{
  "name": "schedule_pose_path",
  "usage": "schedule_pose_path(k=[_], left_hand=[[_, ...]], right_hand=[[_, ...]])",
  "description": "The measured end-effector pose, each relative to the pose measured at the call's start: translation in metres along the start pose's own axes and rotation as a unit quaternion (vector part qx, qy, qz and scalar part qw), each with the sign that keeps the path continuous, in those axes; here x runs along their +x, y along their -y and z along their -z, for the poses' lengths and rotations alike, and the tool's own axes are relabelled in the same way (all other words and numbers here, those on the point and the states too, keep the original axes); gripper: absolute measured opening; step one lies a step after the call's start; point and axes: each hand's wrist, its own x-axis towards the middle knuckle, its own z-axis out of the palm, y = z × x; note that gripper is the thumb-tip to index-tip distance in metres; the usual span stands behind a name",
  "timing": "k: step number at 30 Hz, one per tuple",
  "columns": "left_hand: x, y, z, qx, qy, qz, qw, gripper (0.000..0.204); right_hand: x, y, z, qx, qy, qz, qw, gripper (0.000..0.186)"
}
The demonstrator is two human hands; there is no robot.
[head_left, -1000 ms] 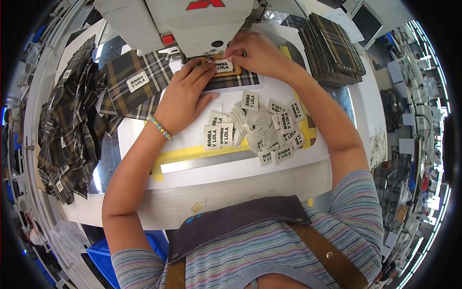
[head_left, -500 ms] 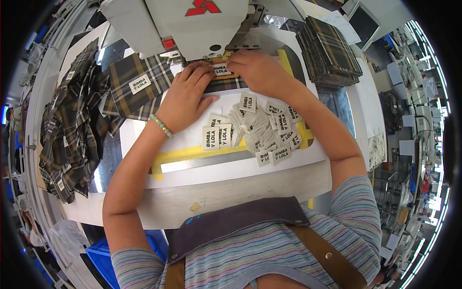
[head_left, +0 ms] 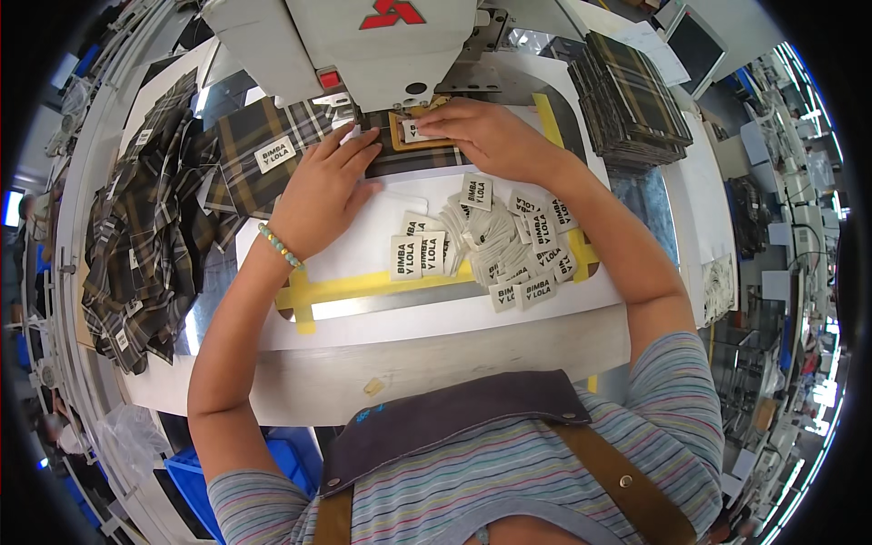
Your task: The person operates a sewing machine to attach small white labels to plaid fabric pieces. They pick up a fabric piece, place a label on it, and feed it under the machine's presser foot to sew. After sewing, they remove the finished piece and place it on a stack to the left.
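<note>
My right hand (head_left: 500, 141) reaches in under the sewing machine head (head_left: 386, 50), its fingers stretched out with the tips on a white printed fabric label (head_left: 411, 131). That label lies inside a tan rectangular frame (head_left: 397, 136) on a strip of dark plaid fabric (head_left: 381, 162). To its left, my left hand (head_left: 325, 195) is open, fingertips resting on the plaid cloth, thumb apart. Beyond those fingers lies a plaid piece (head_left: 241, 136) bearing a label. Below both hands, a loose heap of white labels (head_left: 495, 232) sits on the white board.
A tall stack of plaid pieces (head_left: 631, 100) stands at the right. Crumpled plaid pieces with labels (head_left: 136, 245) hang over the left side. Yellow tape (head_left: 354, 286) edges the white board. A blue crate (head_left: 195, 490) is below the table, and a screen (head_left: 695, 45) stands far right.
My left hand has drawn away from the label to the left, uncovering the tan frame's left side. My right fingers have shifted leftward over the label.
</note>
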Motion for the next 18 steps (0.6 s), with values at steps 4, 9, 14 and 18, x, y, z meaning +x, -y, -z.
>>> schedule_pose_path(k=[4,9,14,18], left_hand=[[0.002,-0.001,-0.002,0.007,0.005,-0.005,1.0,0.05],[0.007,0.001,-0.001,0.008,0.014,-0.009,1.0,0.051],[0.014,-0.004,0.001,0.0,0.023,-0.006,1.0,0.051],[0.014,-0.001,-0.002,0.01,0.028,-0.014,0.999,0.051]], right_hand=[[0.002,0.001,-0.001,-0.028,0.016,0.01,0.999,0.045],[0.004,0.001,-0.003,-0.078,0.023,0.016,0.997,0.05],[0.001,-0.001,-0.004,-0.117,0.022,0.04,0.992,0.053],[-0.001,-0.001,-0.007,-0.118,0.01,0.043,0.992,0.053]])
